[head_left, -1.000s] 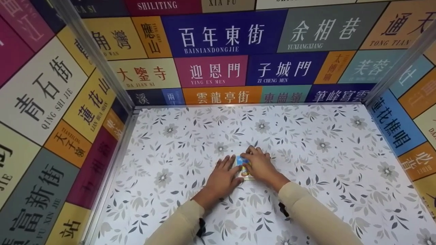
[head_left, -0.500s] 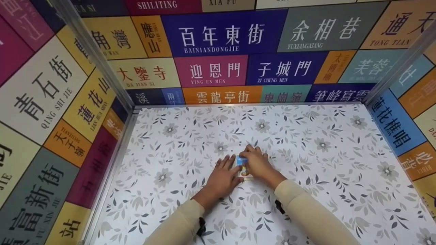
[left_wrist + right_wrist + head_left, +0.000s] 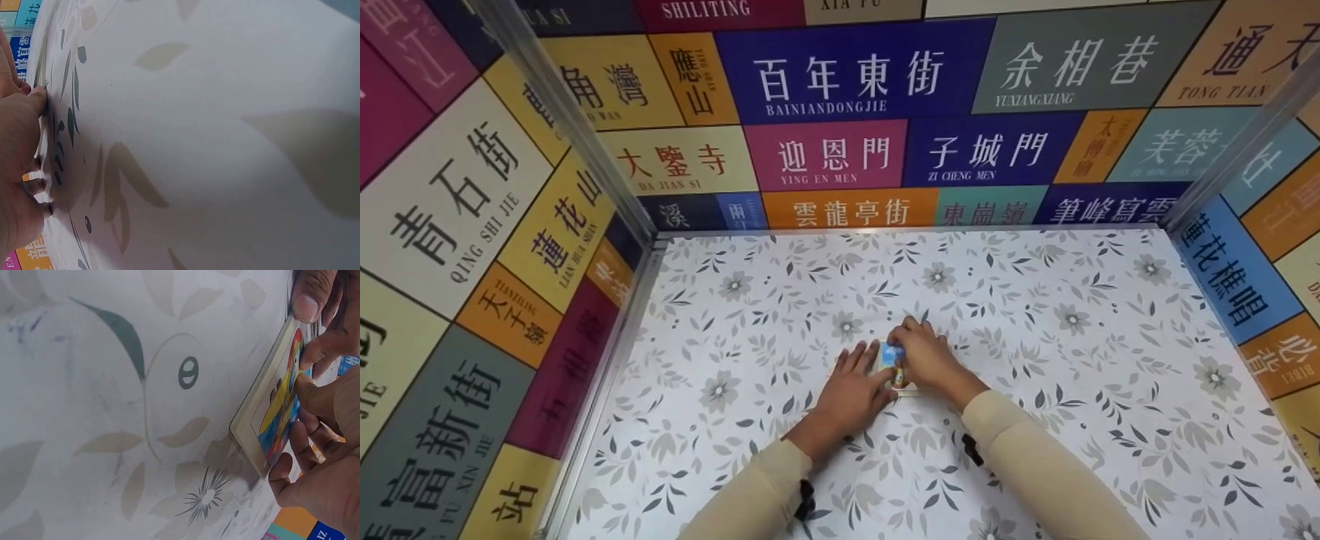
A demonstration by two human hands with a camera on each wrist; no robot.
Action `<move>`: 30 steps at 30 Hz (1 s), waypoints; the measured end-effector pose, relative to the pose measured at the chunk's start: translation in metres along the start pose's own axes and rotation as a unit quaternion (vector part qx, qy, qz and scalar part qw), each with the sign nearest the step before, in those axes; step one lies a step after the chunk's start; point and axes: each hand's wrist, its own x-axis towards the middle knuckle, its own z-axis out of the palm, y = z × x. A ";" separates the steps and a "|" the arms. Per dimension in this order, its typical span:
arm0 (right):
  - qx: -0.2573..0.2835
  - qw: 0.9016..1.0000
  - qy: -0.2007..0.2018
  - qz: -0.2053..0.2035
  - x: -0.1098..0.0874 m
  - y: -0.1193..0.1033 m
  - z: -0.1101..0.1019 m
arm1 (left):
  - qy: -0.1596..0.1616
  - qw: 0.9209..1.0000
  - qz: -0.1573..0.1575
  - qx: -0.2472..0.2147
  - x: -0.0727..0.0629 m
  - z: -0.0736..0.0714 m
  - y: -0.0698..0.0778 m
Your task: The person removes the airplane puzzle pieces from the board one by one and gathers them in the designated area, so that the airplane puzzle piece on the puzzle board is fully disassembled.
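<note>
A small flat puzzle board (image 3: 272,422) with a pale edge and a red, yellow and blue picture lies on the patterned table, mostly covered by both hands in the head view. My left hand (image 3: 847,394) rests at its left side with fingers straight and spread. In the right wrist view the left thumb touches the board's near edge and another left finger reaches onto the picture. My right hand (image 3: 930,360) grips the board from the right, fingers curled at its edge and thumb on the picture. The left wrist view shows the left hand (image 3: 17,163) at its margin, with the board hidden.
The table (image 3: 780,300) has a white cover with grey flowers and leaves. Upright panels with coloured blocks of lettering (image 3: 851,75) enclose its back and sides, joined by metal corner posts (image 3: 577,120). Black straps (image 3: 805,499) show under the beige sleeves (image 3: 765,480).
My right hand and forearm have shifted slightly left over the board, and the visible patch of the picture differs a little. The left hand has stayed in place.
</note>
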 end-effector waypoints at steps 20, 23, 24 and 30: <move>0.005 0.997 0.040 -0.065 -0.003 0.007 -0.001 | 0.016 1.000 0.012 0.004 0.000 0.002 -0.003; -0.006 0.996 0.049 -0.076 -0.004 0.011 0.000 | 0.014 1.000 0.012 0.006 0.000 0.001 -0.002; -0.013 0.995 0.052 -0.081 -0.004 0.012 0.000 | 0.012 1.000 0.011 0.007 0.000 0.001 -0.002; -0.058 0.991 0.048 -0.111 -0.004 0.017 -0.001 | 0.007 1.000 0.009 0.009 0.000 0.001 -0.002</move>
